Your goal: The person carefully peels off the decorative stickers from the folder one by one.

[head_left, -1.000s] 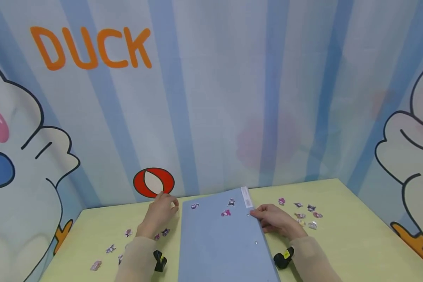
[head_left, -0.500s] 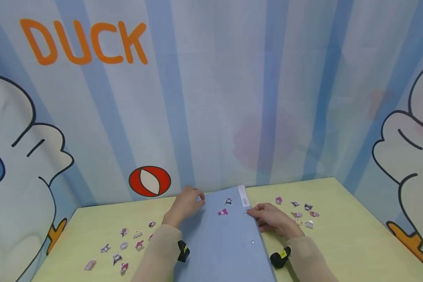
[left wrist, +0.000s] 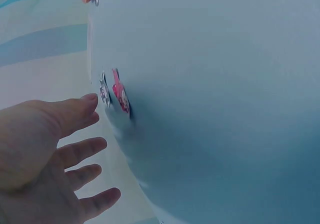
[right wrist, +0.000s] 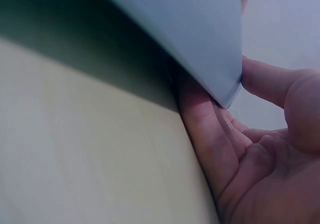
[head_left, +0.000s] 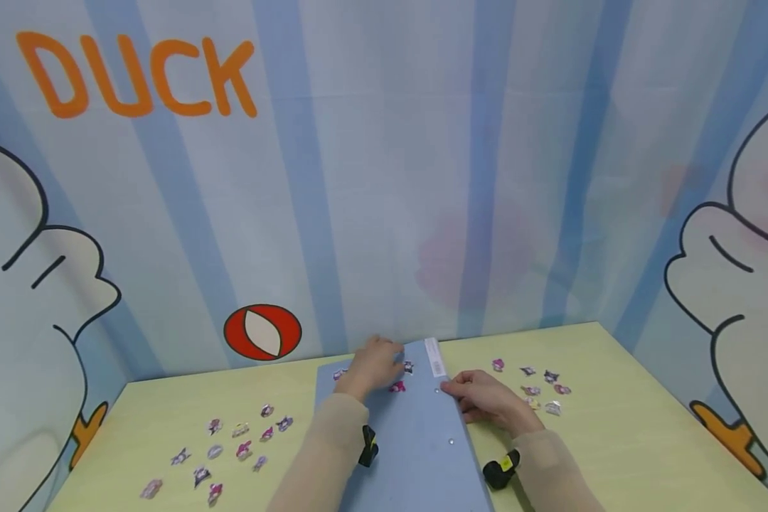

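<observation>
A light blue file folder [head_left: 416,455] with a white label and small rivets lies in the middle of the yellow table. My right hand [head_left: 489,402] pinches its right edge; in the right wrist view the thumb presses on top and the fingers [right wrist: 210,119] are tucked underneath. Over the folder's far end is my left hand [head_left: 372,366], and the left wrist view shows its fingers spread with nothing between them. Close to its thumb are a dark sticker [left wrist: 104,90] and a pink sticker [left wrist: 121,95] on the folder. Another small sticker [head_left: 340,374] shows at the far left corner.
Several small character stickers [head_left: 244,449] are scattered on the table [head_left: 281,398] left of the folder. A second group of stickers [head_left: 551,376] lies to the right. A striped curtain [head_left: 384,178] hangs behind the table's far edge.
My left hand has moved rightward from beside the folder to over its far end, uncovering stickers on the left. The right hand keeps its grip on the edge; the view has shifted slightly.
</observation>
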`<action>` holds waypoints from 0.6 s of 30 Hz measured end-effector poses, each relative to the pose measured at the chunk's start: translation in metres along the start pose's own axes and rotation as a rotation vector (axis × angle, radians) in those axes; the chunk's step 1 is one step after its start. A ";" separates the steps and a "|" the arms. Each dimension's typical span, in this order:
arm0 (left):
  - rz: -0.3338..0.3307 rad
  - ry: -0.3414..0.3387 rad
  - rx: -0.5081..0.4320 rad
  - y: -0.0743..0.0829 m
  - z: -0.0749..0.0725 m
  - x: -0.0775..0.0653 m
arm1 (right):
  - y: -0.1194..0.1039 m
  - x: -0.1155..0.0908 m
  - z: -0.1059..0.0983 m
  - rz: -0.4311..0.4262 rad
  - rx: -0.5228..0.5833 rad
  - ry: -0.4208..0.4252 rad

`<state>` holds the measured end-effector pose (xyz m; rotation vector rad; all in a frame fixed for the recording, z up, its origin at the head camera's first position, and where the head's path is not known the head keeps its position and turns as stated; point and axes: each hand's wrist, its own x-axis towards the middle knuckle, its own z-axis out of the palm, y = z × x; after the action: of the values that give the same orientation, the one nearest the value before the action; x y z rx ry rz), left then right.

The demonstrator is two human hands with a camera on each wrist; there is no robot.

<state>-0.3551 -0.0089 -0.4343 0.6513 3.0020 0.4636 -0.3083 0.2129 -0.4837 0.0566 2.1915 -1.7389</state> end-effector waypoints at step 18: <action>0.003 0.040 0.119 0.013 0.002 0.012 | -0.002 0.000 0.001 0.012 0.008 0.006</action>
<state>-0.3604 0.0083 -0.4320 0.6624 3.0860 0.3029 -0.3085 0.2110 -0.4817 0.0764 2.1844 -1.7429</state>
